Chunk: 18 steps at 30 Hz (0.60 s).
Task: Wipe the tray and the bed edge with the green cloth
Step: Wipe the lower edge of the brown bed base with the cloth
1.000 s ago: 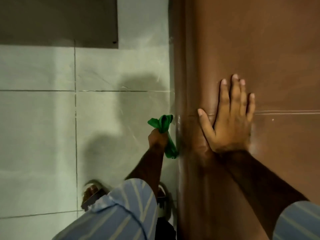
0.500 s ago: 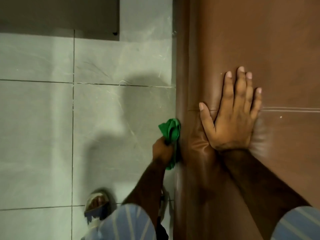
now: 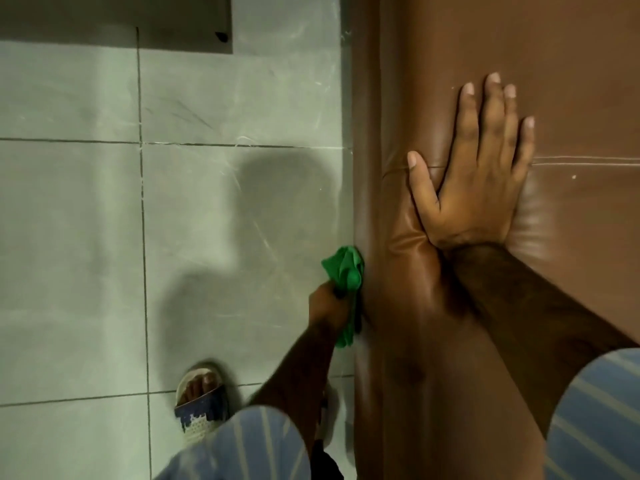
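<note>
A bunched green cloth (image 3: 346, 275) is pressed against the side of the brown leather bed edge (image 3: 367, 168), low near the floor. My left hand (image 3: 327, 306) is closed around the cloth's lower part, reaching down beside the bed. On top of the brown padded bed surface (image 3: 571, 81), my right hand (image 3: 474, 174) lies flat with fingers spread, palm down across a seam. No tray is in view.
Grey floor tiles (image 3: 207, 220) fill the left side. A dark cabinet or furniture base (image 3: 114, 19) sits at the top left. My sandalled foot (image 3: 201, 400) stands on the floor below the cloth, and striped sleeves show at the bottom.
My left hand has brought the cloth from just off the bed side into contact with it. The right hand stayed flat on the bed.
</note>
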Available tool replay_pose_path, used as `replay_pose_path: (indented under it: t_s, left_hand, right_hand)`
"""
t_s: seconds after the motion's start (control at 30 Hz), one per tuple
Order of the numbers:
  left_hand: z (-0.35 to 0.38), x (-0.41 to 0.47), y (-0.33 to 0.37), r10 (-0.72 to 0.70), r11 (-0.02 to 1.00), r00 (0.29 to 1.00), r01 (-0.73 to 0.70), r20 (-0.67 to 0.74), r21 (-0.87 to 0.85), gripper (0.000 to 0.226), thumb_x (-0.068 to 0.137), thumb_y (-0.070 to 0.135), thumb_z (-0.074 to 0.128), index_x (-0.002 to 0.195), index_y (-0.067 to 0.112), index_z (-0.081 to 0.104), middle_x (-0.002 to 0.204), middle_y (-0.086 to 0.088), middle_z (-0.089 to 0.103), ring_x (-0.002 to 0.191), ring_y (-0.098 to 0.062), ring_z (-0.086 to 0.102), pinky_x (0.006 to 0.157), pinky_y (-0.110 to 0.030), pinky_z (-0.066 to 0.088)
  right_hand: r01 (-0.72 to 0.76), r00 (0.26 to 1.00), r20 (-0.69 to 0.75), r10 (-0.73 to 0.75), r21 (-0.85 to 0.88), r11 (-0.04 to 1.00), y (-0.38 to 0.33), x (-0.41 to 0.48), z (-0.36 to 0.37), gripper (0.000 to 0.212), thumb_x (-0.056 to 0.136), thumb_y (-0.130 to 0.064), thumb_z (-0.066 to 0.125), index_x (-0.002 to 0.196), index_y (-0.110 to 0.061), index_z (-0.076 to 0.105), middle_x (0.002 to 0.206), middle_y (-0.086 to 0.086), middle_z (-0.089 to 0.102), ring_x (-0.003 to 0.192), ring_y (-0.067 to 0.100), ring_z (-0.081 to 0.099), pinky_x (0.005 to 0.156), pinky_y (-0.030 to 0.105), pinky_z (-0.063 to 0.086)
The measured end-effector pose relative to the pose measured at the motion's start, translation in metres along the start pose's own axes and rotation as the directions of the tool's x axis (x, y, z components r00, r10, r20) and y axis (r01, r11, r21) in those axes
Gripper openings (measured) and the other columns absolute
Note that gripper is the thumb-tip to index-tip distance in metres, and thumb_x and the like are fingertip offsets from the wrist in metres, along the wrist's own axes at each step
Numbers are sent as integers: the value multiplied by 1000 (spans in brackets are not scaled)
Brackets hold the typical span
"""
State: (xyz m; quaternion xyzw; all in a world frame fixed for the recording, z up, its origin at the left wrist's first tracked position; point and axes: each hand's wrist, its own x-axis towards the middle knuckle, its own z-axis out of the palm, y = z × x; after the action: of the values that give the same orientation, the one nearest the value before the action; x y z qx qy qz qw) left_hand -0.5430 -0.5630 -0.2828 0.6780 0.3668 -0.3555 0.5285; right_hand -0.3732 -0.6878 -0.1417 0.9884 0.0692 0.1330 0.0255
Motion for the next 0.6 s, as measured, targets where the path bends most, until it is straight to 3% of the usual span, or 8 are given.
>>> replay_pose_path:
  t_s: [0.07,0.13,0.2,0.3,0.4,0.43,0.5,0.6]
  left_hand:
    - [-1,25,27,-2,1000,999,3,-41,21,27,90,12,60,114,6,72,117,-19,73,111,-37,68,90,-29,50]
    - [-5,46,62,3,969,997,-23,-83,-247,29,88,10,62,115,8,72,116,-18,74,109,-37,69,99,-42,56]
    - [-1,39,77,51,841,991,-111,-127,-530,31,86,7,62,114,10,73,110,-15,76,101,-31,72,91,-46,61]
    - [20,-8,33,17,761,990,-106,-143,-640,27,82,16,62,106,12,73,98,-15,77,83,-25,70,69,-41,60]
    - [31,-56,-52,-99,871,995,84,-6,-485,20,76,22,58,88,18,72,82,-16,74,66,-29,67,56,-51,58]
    - [30,-59,-69,-148,914,989,143,18,-381,14,77,22,59,84,21,71,85,-16,76,67,-29,68,60,-52,60]
    - [31,-38,-77,-169,969,986,167,6,-184,14,82,17,60,89,25,70,102,-14,77,82,-28,71,77,-40,60]
    - [33,-2,-41,-120,976,989,102,-85,-193,31,83,12,59,110,18,73,110,-12,76,101,-32,70,90,-33,54]
  right_hand:
    - [4,1000,-19,-4,1,1000,1,0,0,82,108,-66,31,171,-13,22,178,15,21,167,33,19,135,60,15]
    - [2,999,-32,-2,1,1000,1,0,1,82,109,-66,31,170,-12,23,178,15,22,166,33,20,135,60,16]
    - [2,999,-37,-2,-2,1000,0,0,0,82,108,-66,32,170,-12,24,178,15,24,166,34,21,134,60,17]
    - [-4,999,-39,4,-14,1000,-2,0,-2,83,108,-67,30,170,-12,25,178,15,24,166,33,21,135,59,17]
    - [-4,999,-38,3,-25,1000,-3,0,-1,83,108,-67,29,170,-12,25,178,14,23,166,33,21,135,58,17]
    - [-3,999,-38,2,-27,1000,-4,0,-1,83,108,-67,29,170,-12,25,178,14,24,166,33,21,135,58,17]
    - [-3,999,-42,2,-26,1000,-4,-2,0,83,108,-67,29,170,-12,25,178,14,24,166,33,21,135,58,16]
    - [-10,998,-57,9,-21,1000,-3,-2,0,83,108,-67,29,170,-12,25,178,14,24,166,33,21,135,57,15]
